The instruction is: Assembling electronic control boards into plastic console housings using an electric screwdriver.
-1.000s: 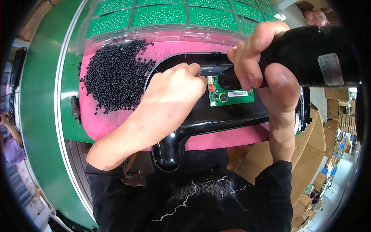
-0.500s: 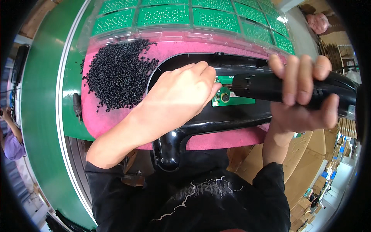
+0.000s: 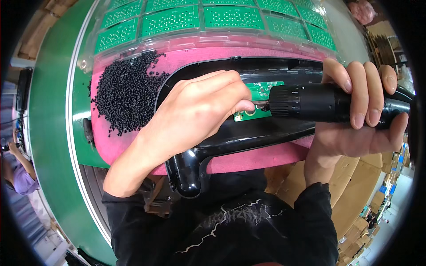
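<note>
My right hand (image 3: 350, 139) is wrapped round a black electric screwdriver (image 3: 306, 103), held level and pointing left. My left hand (image 3: 202, 104) is closed in a pinch right at the driver's tip; its fingers hide what they hold there, if anything. Beneath both hands is a green circuit board (image 3: 268, 88), lying inside an open black plastic housing (image 3: 262, 135). The housing has a wide shell, and a short stub sticks out toward me. My left hand and the driver cover part of the board.
A heap of small black screws (image 3: 126, 93) lies left of the housing on a pink mat (image 3: 230, 165). Clear trays of green circuit boards (image 3: 171, 21) stand behind it. A dark-handled tool (image 3: 88, 131) rests at the mat's left edge. Another person (image 3: 23, 179) is far left.
The screwdriver and my right hand have shifted slightly right and turned, bringing the collar's markings into view. My left hand stays pinched at the tip. The whole view has shifted a little.
</note>
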`<state>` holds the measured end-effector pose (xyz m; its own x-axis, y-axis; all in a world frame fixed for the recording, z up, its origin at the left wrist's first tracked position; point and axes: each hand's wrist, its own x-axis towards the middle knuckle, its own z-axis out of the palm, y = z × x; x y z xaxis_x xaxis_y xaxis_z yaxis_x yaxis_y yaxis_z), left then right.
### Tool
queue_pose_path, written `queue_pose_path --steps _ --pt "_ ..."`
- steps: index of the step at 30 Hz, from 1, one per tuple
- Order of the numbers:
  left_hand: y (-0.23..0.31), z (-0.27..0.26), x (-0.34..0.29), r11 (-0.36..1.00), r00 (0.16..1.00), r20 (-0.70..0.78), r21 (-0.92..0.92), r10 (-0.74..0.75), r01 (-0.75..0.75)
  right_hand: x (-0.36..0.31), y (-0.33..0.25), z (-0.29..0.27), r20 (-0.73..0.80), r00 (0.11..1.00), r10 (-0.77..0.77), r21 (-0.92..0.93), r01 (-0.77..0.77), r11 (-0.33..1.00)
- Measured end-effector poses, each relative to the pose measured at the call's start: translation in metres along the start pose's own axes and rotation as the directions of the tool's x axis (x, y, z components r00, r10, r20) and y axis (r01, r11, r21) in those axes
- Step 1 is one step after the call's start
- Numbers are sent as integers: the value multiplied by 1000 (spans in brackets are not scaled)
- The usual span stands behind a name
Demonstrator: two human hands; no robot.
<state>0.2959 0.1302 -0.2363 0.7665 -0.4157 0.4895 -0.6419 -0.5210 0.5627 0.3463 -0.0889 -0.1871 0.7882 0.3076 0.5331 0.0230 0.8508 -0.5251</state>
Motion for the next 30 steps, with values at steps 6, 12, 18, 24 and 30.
queue_pose_path --steps 6,12,18,24,30 --pt "0 0 1 995 999 -8 -95 -39 38 -2 2 3 44 999 -20 33 18 999" --pt "-3 -2 -2 970 969 45 29 -244 243 0 2 -3 202 949 242 -437 -134 889" --pt "-2 -1 -6 944 954 99 202 -284 260 -13 11 11 -12 967 254 -532 -222 817" --pt "-4 2 -13 924 959 112 316 -260 214 -15 27 22 -71 960 269 -555 -262 789" --pt "4 1 -10 948 959 79 194 -273 254 -6 24 24 -13 917 399 -668 -305 679"
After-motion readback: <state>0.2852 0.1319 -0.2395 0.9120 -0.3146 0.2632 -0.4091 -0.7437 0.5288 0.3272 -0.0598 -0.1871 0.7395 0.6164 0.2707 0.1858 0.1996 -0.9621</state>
